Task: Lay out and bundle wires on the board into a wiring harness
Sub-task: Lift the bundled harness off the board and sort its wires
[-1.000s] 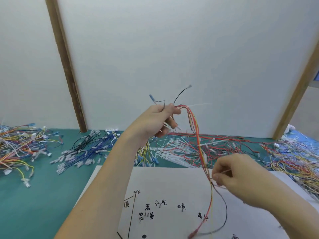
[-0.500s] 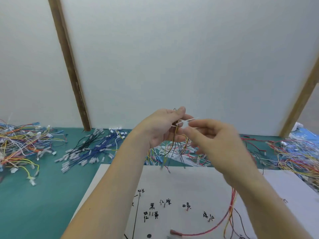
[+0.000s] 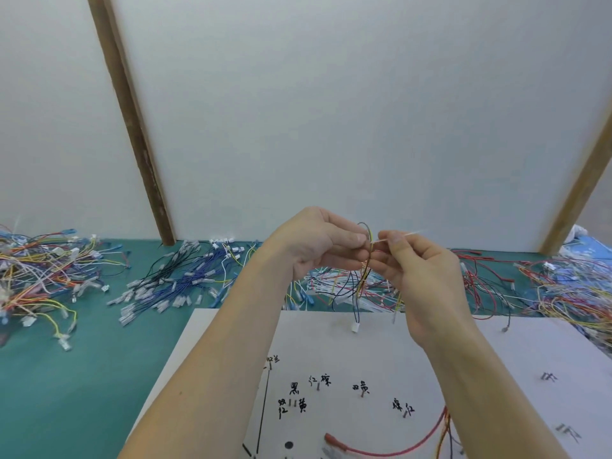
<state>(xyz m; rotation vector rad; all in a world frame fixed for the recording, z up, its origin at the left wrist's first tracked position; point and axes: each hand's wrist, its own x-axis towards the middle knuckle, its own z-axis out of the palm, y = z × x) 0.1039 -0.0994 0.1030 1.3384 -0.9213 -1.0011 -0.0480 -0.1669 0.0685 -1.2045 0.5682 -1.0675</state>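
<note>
While your left hand [image 3: 319, 241] pinches the wire bundle [image 3: 366, 260], right hand [image 3: 420, 260] grips the cable tie [image 3: 402, 235]; bundling step, next cinch it tight.

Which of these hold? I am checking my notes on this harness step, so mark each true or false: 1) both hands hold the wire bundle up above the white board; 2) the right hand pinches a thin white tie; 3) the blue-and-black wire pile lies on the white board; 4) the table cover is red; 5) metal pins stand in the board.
1) True: the left hand and right hand hold the thin multicoloured wire bundle above the white layout board.
2) True: it pinches the thin white plastic tie.
3) False: the blue-and-black wire pile lies on the table cover, left of the board.
4) False: it is teal green.
5) True: small metal pins.
</note>
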